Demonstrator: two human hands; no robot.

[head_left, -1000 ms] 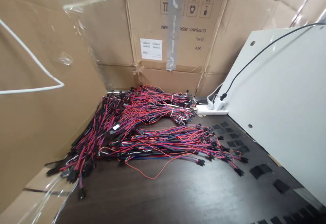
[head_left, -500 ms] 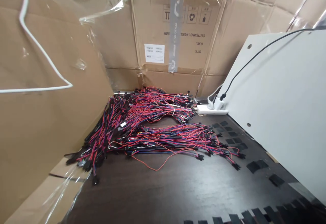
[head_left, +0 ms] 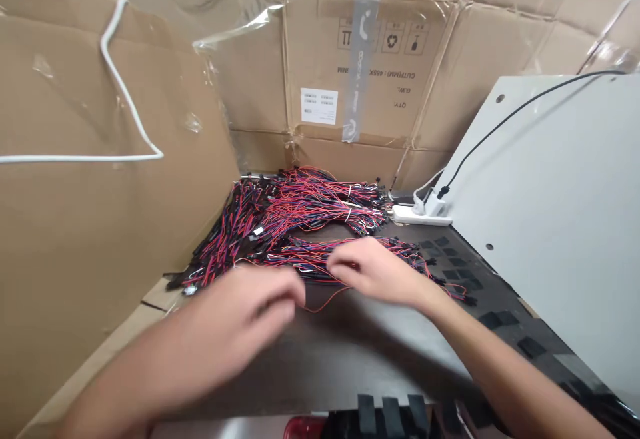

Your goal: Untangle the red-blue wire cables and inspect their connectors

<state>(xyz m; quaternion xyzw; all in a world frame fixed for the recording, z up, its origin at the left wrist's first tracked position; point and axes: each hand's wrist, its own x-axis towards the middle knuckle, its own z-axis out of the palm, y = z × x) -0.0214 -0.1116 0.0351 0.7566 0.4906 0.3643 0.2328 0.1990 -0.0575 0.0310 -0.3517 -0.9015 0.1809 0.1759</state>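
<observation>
Bending left hand [head_left: 255,299] and right hand [head_left: 373,269] by front wires [head_left: 310,252] on the dark table [head_left: 310,359], too blurry to tell if pinching any, with white ties [head_left: 349,214] already round back bunches [head_left: 315,210] but none showing in front.

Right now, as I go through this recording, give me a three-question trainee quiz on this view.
1. True or false: the wires include many red ones.
2. Fill in: the ____ hand is nearer the power strip.
3. The printed lettering on the rear cardboard appears: (a) upright, (b) upside down, (c) handwritten.

Key: 1. True. 2. The right hand. 3. b.
</observation>
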